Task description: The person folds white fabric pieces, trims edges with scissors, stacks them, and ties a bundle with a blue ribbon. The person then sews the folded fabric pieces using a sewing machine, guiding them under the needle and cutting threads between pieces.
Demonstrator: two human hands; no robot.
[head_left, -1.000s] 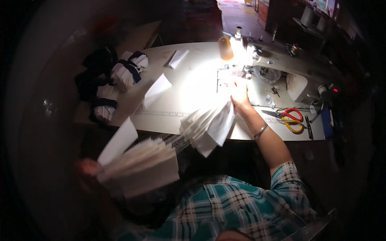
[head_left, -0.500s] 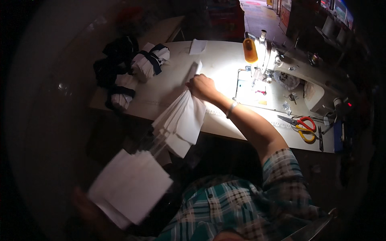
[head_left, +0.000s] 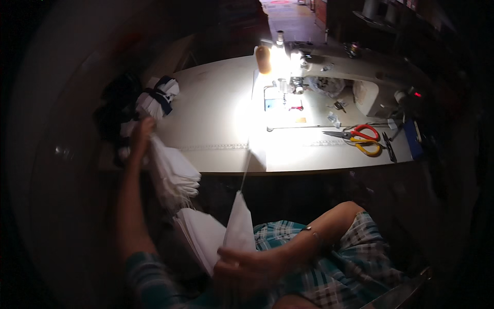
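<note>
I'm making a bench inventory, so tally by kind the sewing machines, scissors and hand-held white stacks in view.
Sewing machine: 1
Scissors with red and yellow handles: 1
White stack in the left hand and another white stack in the right hand: 2
Total: 4

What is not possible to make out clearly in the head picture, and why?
All in the head view:
White pieces: overlap and blur hide their number.
Left hand: motion blur hides its fingertips.
Lower tied bundle: partly behind the left hand.
Sewing machine: glare hides its needle tip.
Spools: cut off by the upper edge.
</note>
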